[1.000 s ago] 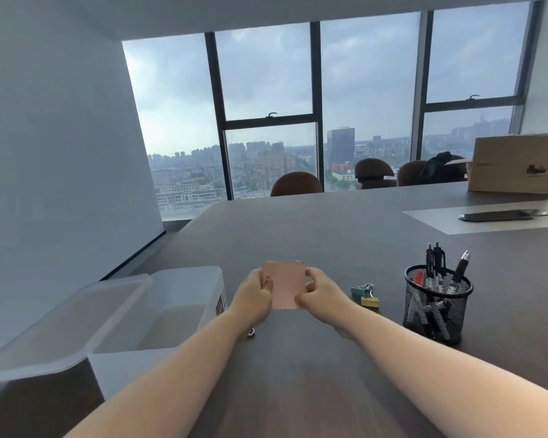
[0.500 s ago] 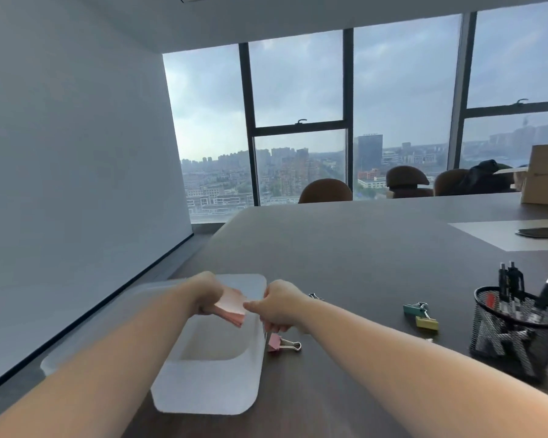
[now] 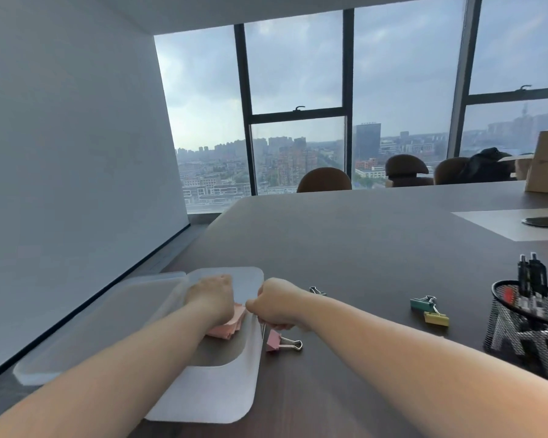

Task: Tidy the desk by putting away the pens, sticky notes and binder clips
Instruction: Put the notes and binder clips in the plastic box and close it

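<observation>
**Pink pad low in the box, grip not yet let go**

Translucent white lid [image 3: 92, 327] lying open, outboard of the left grip. Inside the white box [image 3: 209, 396], left hand [image 3: 212, 297] clenched over the pink sticky notes [image 3: 231, 324], fingers wrapped on top, pad low inside the box and just under the palm. Whether resting on the floor of the box yet: hidden by the hand.

Pad tilted, not flat. Visible long edge running from near-left up to far-right, free corner aimed at the right hand [image 3: 276, 306]. Sheets fanned a little at that corner.

Right hand curled just beside the left grip, over the box's right wall, fingertips pinched close to the pad's corner. Holding that corner, or merely closed on nothing: cannot tell.

Likely risks, as judgement only:
- Letting go while tilted, so the pad lands on edge or splays its sheets
- Pulling from both grips at once and peeling off loose sheets
- Catching the box wall with the right wrist on withdrawal and dragging the box along the desk [image 3: 361, 248]
- Knocking the pink binder clip [image 3: 274, 340], right below the right grip, body toward the box wall, wire handles pointing away to the right

Further right of both grips, well apart: a small silver clip [image 3: 317, 290], a green clip [image 3: 419, 303] touching a yellow clip [image 3: 436, 318], then the mesh pen cup [image 3: 519, 330] with pens [image 3: 533, 275] standing upright
</observation>
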Motion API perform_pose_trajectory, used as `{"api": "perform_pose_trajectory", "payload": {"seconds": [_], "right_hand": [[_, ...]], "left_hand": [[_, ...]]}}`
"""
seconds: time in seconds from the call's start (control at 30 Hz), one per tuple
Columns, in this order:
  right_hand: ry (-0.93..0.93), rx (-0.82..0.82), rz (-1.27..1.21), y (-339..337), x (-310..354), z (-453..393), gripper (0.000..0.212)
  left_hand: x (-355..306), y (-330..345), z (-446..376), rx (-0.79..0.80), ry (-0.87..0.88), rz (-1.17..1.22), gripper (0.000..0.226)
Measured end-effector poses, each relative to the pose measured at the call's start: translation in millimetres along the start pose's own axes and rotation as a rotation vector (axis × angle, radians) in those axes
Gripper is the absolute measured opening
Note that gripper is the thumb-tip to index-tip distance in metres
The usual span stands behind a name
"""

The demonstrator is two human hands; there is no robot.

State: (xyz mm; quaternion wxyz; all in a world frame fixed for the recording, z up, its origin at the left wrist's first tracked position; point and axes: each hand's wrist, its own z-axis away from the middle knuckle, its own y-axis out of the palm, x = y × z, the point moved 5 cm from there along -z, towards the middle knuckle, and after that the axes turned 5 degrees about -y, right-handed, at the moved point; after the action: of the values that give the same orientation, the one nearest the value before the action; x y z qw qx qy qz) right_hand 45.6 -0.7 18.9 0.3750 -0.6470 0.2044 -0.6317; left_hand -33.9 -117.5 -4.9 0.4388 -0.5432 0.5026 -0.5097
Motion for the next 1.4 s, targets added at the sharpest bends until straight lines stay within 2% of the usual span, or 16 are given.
{"api": "perform_pose_trajectory", "payload": {"seconds": [0.1,0.2,0.37,0.5,0.57,0.67,0.73,0.83,0.9,0.93,1.0,1.13,1.2,1.3,1.4], "right_hand": [[0.026,-0.012,-0.031,1,-2,0,0.030],[0.038,-0.001,-0.021,4,-4,-4,0.028],[-0.003,0.037,-0.018,1,-3,-1,0.033],[0.035,0.062,-0.074,2,-5,-1,0.034],[0.043,0.067,-0.110,4,-6,2,0.042],[0.039,0.062,-0.173,-4,-12,13,0.054],[0.039,-0.007,-0.150,-20,-26,24,0.052],[0.053,-0.209,0.104,-53,-65,45,0.039],[0.111,-0.275,0.294,-69,-99,62,0.027],[0.144,-0.276,0.366,-73,-114,71,0.019],[0.199,-0.244,0.452,-76,-140,85,0.027],[0.244,-0.171,0.517,-73,-168,103,0.045],[0.243,-0.143,0.505,-69,-178,105,0.048],[0.241,-0.151,0.525,-63,-187,106,0.043],[0.201,-0.242,0.551,-58,-188,106,0.035]], "left_hand": [[-16,8,3,0.105,0.119,0.037,0.042],[-19,26,-6,0.201,0.163,-0.023,0.048],[-9,27,-13,0.183,0.100,-0.043,0.032],[-7,24,-12,0.175,0.083,-0.070,0.031],[-9,18,-10,0.171,0.083,-0.064,0.032],[-13,-5,-6,0.097,0.081,-0.061,0.035],[-17,-30,0,0.010,0.060,0.011,0.033],[-35,-66,17,-0.175,0.079,0.198,0.023],[-59,-80,33,-0.248,0.178,0.285,0.018],[-74,-80,42,-0.239,0.243,0.292,0.017],[-104,-70,56,-0.128,0.344,0.220,0.019],[-135,-32,85,0.288,0.392,-0.140,0.040],[-139,-22,94,0.396,0.367,-0.242,0.046],[-136,-14,95,0.381,0.331,-0.269,0.053],[-135,-8,91,0.306,0.328,-0.230,0.052]]}}
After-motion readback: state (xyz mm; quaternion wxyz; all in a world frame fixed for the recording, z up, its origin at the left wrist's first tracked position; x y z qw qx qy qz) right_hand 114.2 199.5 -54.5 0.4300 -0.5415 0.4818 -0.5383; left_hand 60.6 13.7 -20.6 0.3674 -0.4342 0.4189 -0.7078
